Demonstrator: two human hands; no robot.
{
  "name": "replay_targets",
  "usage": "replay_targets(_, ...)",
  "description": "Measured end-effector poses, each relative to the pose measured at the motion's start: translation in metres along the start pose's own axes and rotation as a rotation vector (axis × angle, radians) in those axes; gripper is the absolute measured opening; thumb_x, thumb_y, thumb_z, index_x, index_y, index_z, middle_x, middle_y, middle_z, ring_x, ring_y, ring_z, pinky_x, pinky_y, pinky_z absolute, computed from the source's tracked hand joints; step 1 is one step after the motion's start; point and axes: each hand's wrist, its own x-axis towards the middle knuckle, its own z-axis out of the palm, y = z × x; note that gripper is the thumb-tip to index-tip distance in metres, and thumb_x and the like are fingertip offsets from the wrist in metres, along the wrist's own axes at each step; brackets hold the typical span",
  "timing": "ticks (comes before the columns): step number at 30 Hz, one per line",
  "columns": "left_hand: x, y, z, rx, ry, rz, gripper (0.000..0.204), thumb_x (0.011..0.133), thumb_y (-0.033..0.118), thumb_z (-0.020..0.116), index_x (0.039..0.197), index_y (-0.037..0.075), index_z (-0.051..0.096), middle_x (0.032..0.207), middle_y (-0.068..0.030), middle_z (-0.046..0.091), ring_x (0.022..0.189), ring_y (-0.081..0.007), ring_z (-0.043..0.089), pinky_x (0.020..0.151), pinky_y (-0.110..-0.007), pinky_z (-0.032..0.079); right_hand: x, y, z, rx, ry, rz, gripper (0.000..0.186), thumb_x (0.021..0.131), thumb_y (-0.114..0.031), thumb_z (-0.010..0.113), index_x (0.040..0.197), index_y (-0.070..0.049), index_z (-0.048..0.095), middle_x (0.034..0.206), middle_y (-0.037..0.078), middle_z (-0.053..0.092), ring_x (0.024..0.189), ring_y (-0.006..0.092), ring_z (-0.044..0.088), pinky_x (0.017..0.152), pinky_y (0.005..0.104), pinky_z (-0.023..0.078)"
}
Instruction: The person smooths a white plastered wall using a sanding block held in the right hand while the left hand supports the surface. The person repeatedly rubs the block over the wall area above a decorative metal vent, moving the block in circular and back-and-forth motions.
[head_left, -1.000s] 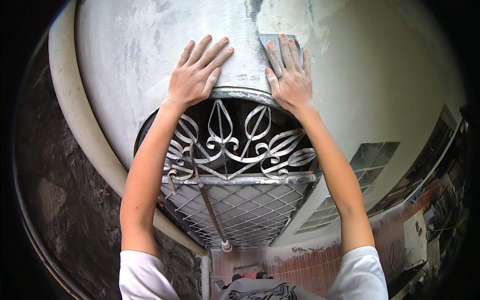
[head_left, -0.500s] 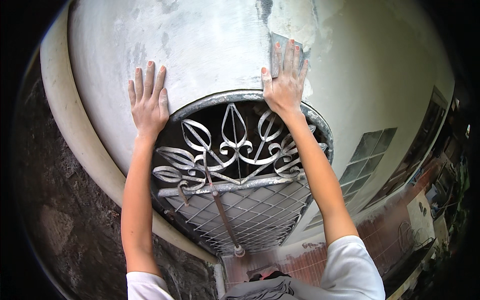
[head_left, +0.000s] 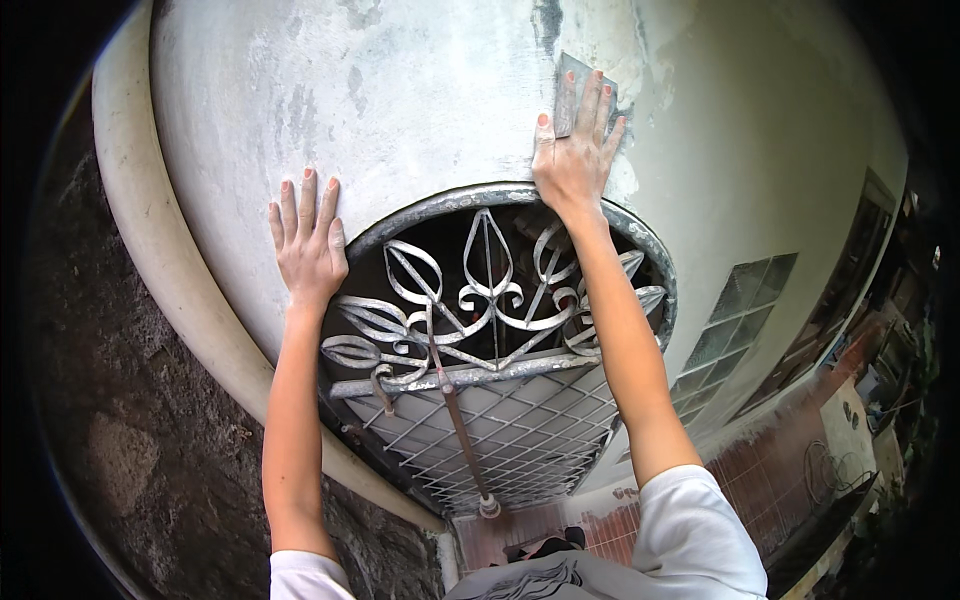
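My right hand (head_left: 577, 155) presses a grey sheet of sandpaper (head_left: 581, 82) against the white wall (head_left: 440, 90), just above the top right of an arched opening. Its dusty fingers lie over the sheet, leaving the upper edge and left side visible. My left hand (head_left: 308, 250) rests flat on the same wall, left of the arch, with fingers apart and nothing in it. White dust coats both hands. Dark grey patches mark the wall near the sandpaper.
Below my hands, a curled metal grille (head_left: 487, 280) fills the arch, above a diamond-pattern lattice (head_left: 500, 440). A pale curved moulding (head_left: 175, 235) runs down the left beside rough dark ground or wall (head_left: 110, 400). Glass panes (head_left: 735, 315) and reddish tiles (head_left: 610, 530) are at right and below.
My left hand has slid lower on the wall relative to the arch. My right hand and the sandpaper have shifted slightly upward. The whole view has moved a little as well.
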Motion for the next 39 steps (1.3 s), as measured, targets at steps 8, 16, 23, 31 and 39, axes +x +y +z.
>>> replay_targets(8,-0.038,0.004,0.005,0.010,-0.005,-0.166,0.050,0.103,0.025,0.042,0.154,0.024,0.045,0.166,-0.0017,0.029,0.155,-0.0305,0.018,0.126,-0.050,0.011,-0.012,-0.024,0.009,0.029,0.064,0.078,0.066,0.105,-0.040,0.036,0.162,-0.011,0.019,0.170,0.016,0.003,0.157,0.0357,0.001,0.123,0.0599,-0.002)
replay_targets(16,-0.063,-0.017,0.005,0.058,0.011,-0.121,0.050,0.106,0.032,0.043,0.156,0.023,0.042,0.167,-0.0028,0.027,0.155,-0.0319,0.017,0.125,-0.051,0.012,0.033,0.029,-0.010,-0.030,0.039,0.026,0.067,0.105,-0.042,0.038,0.163,-0.017,0.017,0.170,0.016,0.007,0.156,0.0354,0.005,0.122,0.0618,0.002)
replay_targets(23,-0.058,0.000,-0.005,0.061,-0.080,-0.180,0.059,0.106,0.038,0.041,0.161,0.021,0.029,0.170,-0.0053,0.015,0.157,-0.0319,0.007,0.126,-0.052,0.005,-0.019,-0.011,0.004,-0.007,-0.027,-0.024,0.068,0.105,-0.043,0.037,0.163,-0.015,0.016,0.169,0.018,0.005,0.157,0.0357,0.002,0.122,0.0612,-0.001)
replay_targets(31,-0.007,0.017,-0.030,0.029,-0.296,-0.013,0.064,0.106,0.043,0.039,0.162,0.017,0.024,0.171,-0.0072,0.010,0.157,-0.0325,0.002,0.126,-0.051,0.003,0.042,0.031,-0.004,-0.045,0.059,-0.181,0.060,0.105,-0.042,0.037,0.161,-0.026,0.026,0.170,0.008,0.012,0.156,0.0316,0.011,0.124,0.0587,0.004)
replay_targets(39,-0.019,0.026,-0.030,-0.080,-0.486,-0.089,0.067,0.107,0.046,0.035,0.163,0.014,0.017,0.171,-0.0074,0.005,0.157,-0.0345,-0.003,0.126,-0.051,0.000,0.139,0.025,-0.002,-0.118,0.171,-0.073,0.063,0.105,-0.043,0.033,0.162,-0.020,0.022,0.170,0.010,0.011,0.156,0.0321,0.008,0.124,0.0577,0.002)
